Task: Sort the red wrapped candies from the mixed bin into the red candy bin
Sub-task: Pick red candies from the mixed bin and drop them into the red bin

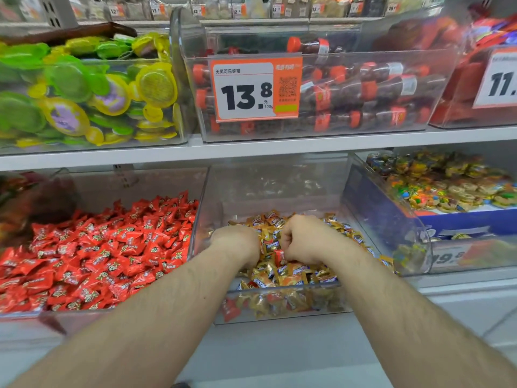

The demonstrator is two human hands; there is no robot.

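Both forearms reached up from the bottom of the view into the mixed bin [279, 309], a clear tub of gold and orange wrapped sweets on the lower shelf. My left hand [236, 245] was sunk knuckles-up in the pile, fingers curled under and hidden, so I could not tell what they held. My right hand [303, 238] had its fingers curled, pinching a red wrapped candy [279, 257] at the pile's surface. Just left, touching, stood the red candy bin [193, 233], heaped with red wrappers.
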